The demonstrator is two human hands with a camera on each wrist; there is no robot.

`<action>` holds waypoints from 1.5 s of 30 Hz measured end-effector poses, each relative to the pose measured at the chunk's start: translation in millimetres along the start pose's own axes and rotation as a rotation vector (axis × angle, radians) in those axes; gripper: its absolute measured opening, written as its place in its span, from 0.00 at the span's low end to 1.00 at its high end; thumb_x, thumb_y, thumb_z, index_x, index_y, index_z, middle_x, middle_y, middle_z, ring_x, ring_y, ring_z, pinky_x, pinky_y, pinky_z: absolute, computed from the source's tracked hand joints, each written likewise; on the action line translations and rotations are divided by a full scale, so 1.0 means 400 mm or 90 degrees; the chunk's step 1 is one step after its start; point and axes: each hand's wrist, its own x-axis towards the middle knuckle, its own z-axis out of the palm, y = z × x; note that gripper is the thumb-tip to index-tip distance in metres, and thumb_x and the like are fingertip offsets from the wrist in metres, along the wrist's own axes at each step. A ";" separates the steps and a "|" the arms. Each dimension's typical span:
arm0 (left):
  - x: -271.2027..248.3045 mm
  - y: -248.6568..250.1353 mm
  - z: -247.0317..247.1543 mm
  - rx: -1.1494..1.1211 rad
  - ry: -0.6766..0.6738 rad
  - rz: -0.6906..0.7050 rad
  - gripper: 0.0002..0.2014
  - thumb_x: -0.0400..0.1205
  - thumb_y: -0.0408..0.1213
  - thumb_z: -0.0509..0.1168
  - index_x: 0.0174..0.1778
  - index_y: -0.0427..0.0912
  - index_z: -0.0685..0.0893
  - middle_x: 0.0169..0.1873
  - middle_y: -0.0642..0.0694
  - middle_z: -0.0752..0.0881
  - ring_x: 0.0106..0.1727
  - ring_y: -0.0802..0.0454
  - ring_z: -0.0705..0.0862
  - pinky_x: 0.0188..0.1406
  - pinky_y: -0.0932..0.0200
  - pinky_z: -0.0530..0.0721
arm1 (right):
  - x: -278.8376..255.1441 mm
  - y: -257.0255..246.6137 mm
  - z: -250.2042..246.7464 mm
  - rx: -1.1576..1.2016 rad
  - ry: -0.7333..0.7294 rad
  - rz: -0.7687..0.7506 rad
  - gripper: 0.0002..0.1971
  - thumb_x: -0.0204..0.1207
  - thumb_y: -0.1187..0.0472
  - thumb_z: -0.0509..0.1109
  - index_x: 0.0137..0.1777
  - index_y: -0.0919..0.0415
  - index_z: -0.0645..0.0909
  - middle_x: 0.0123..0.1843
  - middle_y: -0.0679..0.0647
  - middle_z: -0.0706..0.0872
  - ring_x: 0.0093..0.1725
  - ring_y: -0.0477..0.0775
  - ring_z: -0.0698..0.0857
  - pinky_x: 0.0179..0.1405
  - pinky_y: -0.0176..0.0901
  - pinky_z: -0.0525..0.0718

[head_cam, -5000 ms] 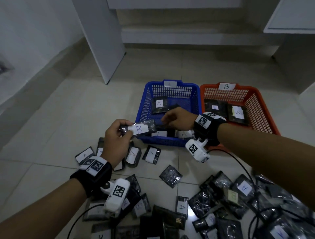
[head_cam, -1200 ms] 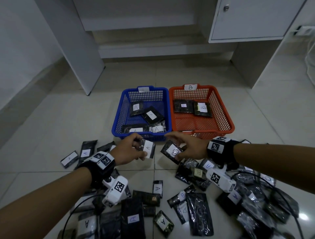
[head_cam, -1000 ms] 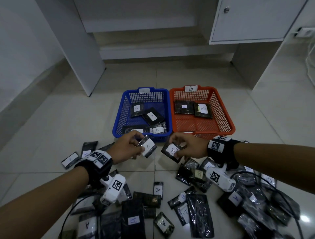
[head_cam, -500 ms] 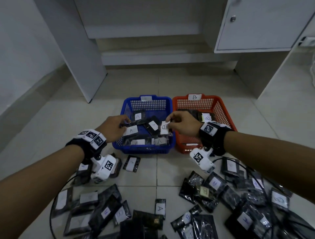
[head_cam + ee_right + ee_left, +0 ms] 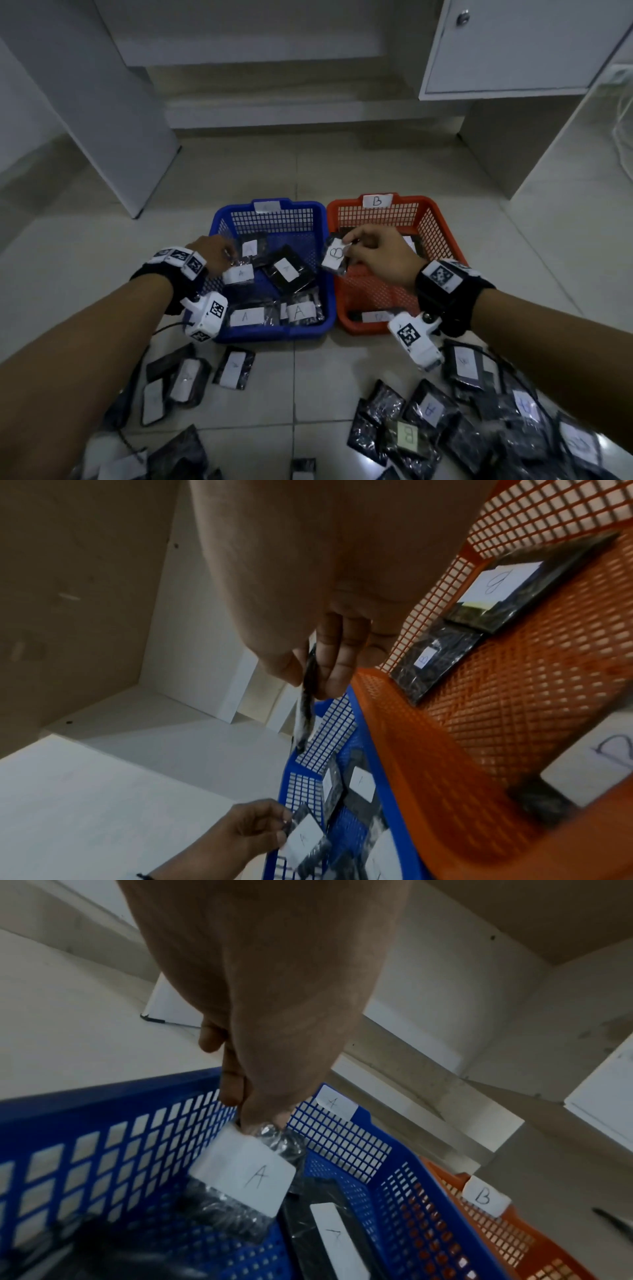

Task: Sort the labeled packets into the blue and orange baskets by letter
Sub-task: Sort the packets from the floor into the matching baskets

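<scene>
My left hand point(image 5: 219, 255) pinches a black packet labelled A point(image 5: 239, 274) by its top edge, inside the left side of the blue basket point(image 5: 270, 334); the left wrist view shows this A packet point(image 5: 253, 1180) hanging from the fingertips point(image 5: 236, 1093). Over the orange basket's point(image 5: 442, 222) left rim, my right hand point(image 5: 373, 253) pinches a packet labelled B point(image 5: 335, 255). That B packet point(image 5: 306, 702) is edge-on in the right wrist view. Several A packets lie in the blue basket, B packets in the orange one.
Many loose black packets point(image 5: 424, 411) with A and B labels lie scattered on the tiled floor in front of the baskets, left point(image 5: 233, 370) and right. White cabinet panels point(image 5: 102, 102) and a cabinet door point(image 5: 513, 44) stand behind. Cables run from both wrist cameras.
Both hands lifted packets from the floor pile and carried them forward. The left hand has lowered its A packet into the blue basket; the right hand moved its B packet rightwards over the orange basket.
</scene>
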 end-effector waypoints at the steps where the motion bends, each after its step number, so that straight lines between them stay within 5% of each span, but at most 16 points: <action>1: 0.012 -0.002 0.007 0.015 -0.007 -0.004 0.06 0.83 0.35 0.66 0.52 0.52 0.82 0.62 0.41 0.84 0.60 0.39 0.84 0.57 0.50 0.82 | 0.004 0.010 -0.015 0.012 0.017 0.005 0.06 0.80 0.70 0.72 0.55 0.71 0.85 0.46 0.65 0.90 0.43 0.55 0.90 0.38 0.34 0.87; 4: 0.027 -0.011 0.025 0.066 -0.013 -0.022 0.07 0.81 0.39 0.68 0.44 0.58 0.81 0.59 0.45 0.86 0.54 0.42 0.85 0.53 0.52 0.81 | 0.011 0.043 -0.048 0.008 0.070 0.022 0.09 0.78 0.69 0.74 0.56 0.72 0.82 0.48 0.69 0.90 0.46 0.63 0.91 0.42 0.42 0.90; 7: 0.035 -0.012 0.042 0.097 -0.015 -0.029 0.10 0.80 0.43 0.68 0.34 0.61 0.80 0.50 0.49 0.88 0.46 0.45 0.83 0.51 0.52 0.77 | 0.017 0.079 -0.067 -0.012 0.091 0.068 0.19 0.75 0.68 0.77 0.62 0.61 0.76 0.44 0.60 0.87 0.37 0.51 0.87 0.31 0.33 0.84; 11: 0.033 0.002 0.058 0.135 -0.042 -0.008 0.11 0.82 0.41 0.68 0.56 0.62 0.87 0.56 0.50 0.88 0.59 0.43 0.85 0.65 0.45 0.72 | 0.030 0.097 -0.073 -0.031 0.060 0.130 0.26 0.76 0.67 0.76 0.74 0.59 0.75 0.59 0.58 0.85 0.47 0.52 0.89 0.39 0.37 0.87; 15: 0.035 0.006 0.067 0.155 -0.056 -0.009 0.15 0.83 0.36 0.64 0.60 0.59 0.86 0.62 0.49 0.85 0.64 0.43 0.82 0.68 0.44 0.66 | 0.027 0.093 -0.072 -0.027 0.034 0.152 0.23 0.78 0.69 0.74 0.72 0.64 0.77 0.53 0.58 0.86 0.35 0.46 0.87 0.29 0.31 0.84; 20: 0.033 0.008 0.052 0.139 -0.085 0.011 0.16 0.85 0.37 0.61 0.60 0.63 0.85 0.66 0.51 0.84 0.66 0.43 0.81 0.73 0.45 0.70 | 0.021 0.088 -0.083 -0.058 -0.002 0.164 0.22 0.79 0.70 0.73 0.72 0.61 0.76 0.56 0.57 0.86 0.47 0.57 0.90 0.44 0.49 0.91; 25: 0.019 0.023 0.039 0.093 -0.053 0.004 0.22 0.81 0.34 0.66 0.72 0.52 0.80 0.72 0.46 0.79 0.72 0.41 0.78 0.72 0.44 0.73 | 0.027 0.103 -0.092 -0.097 -0.015 0.176 0.26 0.77 0.73 0.70 0.74 0.56 0.73 0.52 0.53 0.83 0.41 0.57 0.91 0.39 0.49 0.93; 28: -0.001 0.070 0.020 0.057 -0.039 0.064 0.15 0.84 0.35 0.64 0.66 0.50 0.83 0.67 0.44 0.82 0.66 0.41 0.81 0.67 0.43 0.79 | 0.038 0.113 -0.091 -0.165 -0.049 0.212 0.17 0.77 0.70 0.71 0.64 0.62 0.79 0.54 0.62 0.88 0.44 0.64 0.92 0.45 0.58 0.93; 34: -0.064 0.223 0.041 -0.073 -0.024 0.252 0.12 0.86 0.45 0.63 0.64 0.49 0.83 0.59 0.48 0.84 0.55 0.51 0.84 0.61 0.50 0.82 | 0.047 0.136 -0.090 -0.340 -0.109 0.207 0.06 0.77 0.64 0.73 0.52 0.63 0.84 0.55 0.62 0.89 0.50 0.60 0.88 0.56 0.54 0.88; 37: -0.100 0.307 0.071 -0.085 0.018 0.325 0.17 0.86 0.55 0.59 0.68 0.55 0.78 0.58 0.54 0.77 0.56 0.56 0.79 0.60 0.51 0.81 | 0.050 0.160 -0.100 -0.356 -0.137 0.239 0.12 0.76 0.67 0.74 0.59 0.68 0.85 0.58 0.62 0.88 0.57 0.61 0.86 0.60 0.54 0.87; 40: -0.127 0.369 0.105 -0.003 0.041 0.393 0.24 0.85 0.62 0.55 0.72 0.54 0.75 0.65 0.53 0.73 0.61 0.53 0.76 0.61 0.51 0.80 | 0.049 0.179 -0.111 -0.325 -0.181 0.242 0.16 0.74 0.69 0.77 0.61 0.62 0.84 0.59 0.57 0.86 0.57 0.59 0.86 0.54 0.48 0.87; 45: -0.144 0.380 0.136 0.064 0.082 0.408 0.24 0.83 0.61 0.59 0.71 0.53 0.76 0.67 0.50 0.72 0.60 0.50 0.74 0.60 0.49 0.79 | 0.050 0.192 -0.121 -0.346 -0.243 0.192 0.19 0.78 0.72 0.71 0.68 0.63 0.84 0.67 0.57 0.85 0.57 0.57 0.85 0.53 0.42 0.81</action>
